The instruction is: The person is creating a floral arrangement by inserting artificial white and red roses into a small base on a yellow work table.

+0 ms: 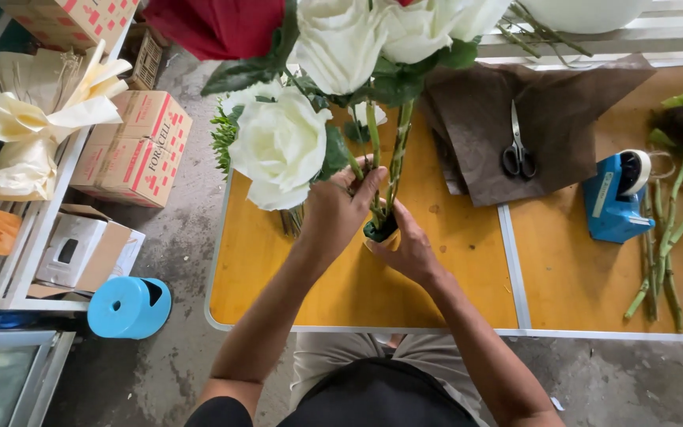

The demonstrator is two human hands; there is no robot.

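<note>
1. White rose (281, 148) head sits closest to the lens, with more white blooms (373, 35) and a red one (219, 24) above it; all belong to one bunch held upright over the yellow worktop (341, 292).
2. Left hand (340, 212): fingers closed around the green stems (395, 162) just above their base. Right hand (411, 247): fingers curled under and around the stem ends, where a dark green wrap (379, 230) shows. Both grips are firm; no stem looks loose.
3. Doing this well, as I judge it: keep the left grip as the fixed binding point and let the right hand do the work at the base.
4. Keep stems parallel, not crossed, so the heads stay level.
5. Don't squeeze hard; the stems bruise easily.
6. Within reach: scissors (518, 150) on brown wrapping sheet (563, 119), blue tape dispenser (615, 198) to the right, cut stem offcuts (662, 261) beyond it.
</note>
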